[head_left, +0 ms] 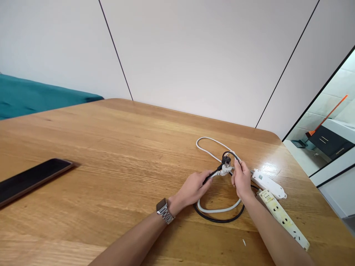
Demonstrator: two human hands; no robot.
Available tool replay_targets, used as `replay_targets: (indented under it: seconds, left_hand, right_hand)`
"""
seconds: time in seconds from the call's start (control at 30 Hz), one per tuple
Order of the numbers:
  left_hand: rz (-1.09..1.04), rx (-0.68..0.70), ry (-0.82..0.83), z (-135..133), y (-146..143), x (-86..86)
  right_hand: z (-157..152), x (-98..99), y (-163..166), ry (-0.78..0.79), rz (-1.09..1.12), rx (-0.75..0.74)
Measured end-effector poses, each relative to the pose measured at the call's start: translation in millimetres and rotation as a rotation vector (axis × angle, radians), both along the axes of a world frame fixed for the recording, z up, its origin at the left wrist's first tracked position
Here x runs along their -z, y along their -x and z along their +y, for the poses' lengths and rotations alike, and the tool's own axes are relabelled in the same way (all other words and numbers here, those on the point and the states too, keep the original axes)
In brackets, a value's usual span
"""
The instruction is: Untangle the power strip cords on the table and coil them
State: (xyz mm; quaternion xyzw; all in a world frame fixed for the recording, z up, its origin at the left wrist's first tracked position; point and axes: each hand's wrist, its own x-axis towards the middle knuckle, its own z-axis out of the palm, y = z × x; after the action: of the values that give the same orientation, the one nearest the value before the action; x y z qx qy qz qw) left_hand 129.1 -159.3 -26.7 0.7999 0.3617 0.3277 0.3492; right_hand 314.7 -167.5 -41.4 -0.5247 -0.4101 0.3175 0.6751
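Note:
My left hand [197,186] is closed around a black cord and a white cord, just behind their plugs. The white plug [226,169] and the black plug [226,159] sit close together between my hands, prongs showing. Pinched in my right hand [241,177] are the same two cords, farther along. Below my hands the white cord [219,211] and the black cord [219,221] curve in loops on the table; another white loop lies beyond. Right of my right hand lie a white power strip [269,183] and a yellowed one [284,218], partly behind my forearm.
The wooden table [124,147] meets a white panelled wall [180,55]. A dark-screened tablet or phone [33,177] lies at the left. A small white scrap [244,242] is near the front. Behind the table's left edge is a teal seat [41,94]; an orange-handled broom [330,114] stands through the doorway.

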Motion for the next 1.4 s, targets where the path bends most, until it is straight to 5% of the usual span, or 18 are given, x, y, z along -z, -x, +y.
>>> replay_targets:
  seconds: [0.23, 0.5, 0.7, 0.93, 1.03, 1.17, 1.4]
  left_hand:
    - [0.033, -0.310, 0.037, 7.8, 13.5, 1.5]
    - [0.275, -0.344, 0.053, 10.8, 14.1, -0.3]
    - [0.500, -0.252, 0.031, -1.9, 9.6, -8.1]
    - [0.733, -0.005, -0.088, -29.6, -5.9, -15.5]
    - [0.647, 0.089, -0.128, -35.3, -9.5, -16.5]
    - [0.347, 0.016, -0.147, -33.6, -11.2, -16.6]
    - [-0.041, 0.077, 0.198, -21.9, -54.4, -27.7]
  right_hand:
    - [4.1, -7.1, -3.6, -0.021, 0.182, 0.027]
    - [0.4, -25.1, -8.9, -0.101, 0.219, -0.028]
    - [-4.6, -47.0, -19.2, -0.025, 0.098, -0.117]
    - [-13.2, -56.4, -28.5, 0.062, -0.368, -0.187]
    - [-16.5, -60.4, -30.5, 0.106, -0.521, -0.259]
    - [-19.0, -64.5, -32.0, 0.206, -0.562, -0.403]
    - [-26.9, -79.1, -35.1, 0.288, -0.445, -0.604]
